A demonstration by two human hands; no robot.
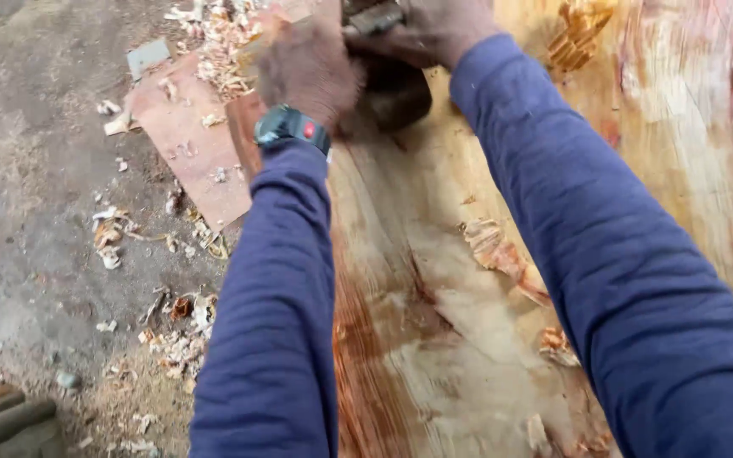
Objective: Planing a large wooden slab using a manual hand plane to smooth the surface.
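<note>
Both hands grip a dark hand tool (392, 89) near the far end of a broad wooden slab (468, 339), and the slab serves as the landmark for everything else. On the slab's left edge, the left hand (307, 64) is closed over the front of the tool, blurred, with a dark wristwatch (292, 127) showing above a blue sleeve (269, 322). Slightly farther along the slab, the right hand (430, 30) is wrapped round the tool's upper part, where a grey metal piece shows between the fingers; its blue sleeve (621, 254) crosses the slab's middle. What kind of tool it is cannot be told from the blur, but it sits on the slab's surface under the two hands. Across the slab the wood is pale with reddish streaks, and curled shavings (502, 250) lie on it between the two arms. Left of the slab, a flat reddish board (188, 144) rests on the grey ground (27, 170), partly tucked against the slab's edge, with loose chips (180, 339) scattered near it and more shavings heaped at the board's far end.
</note>
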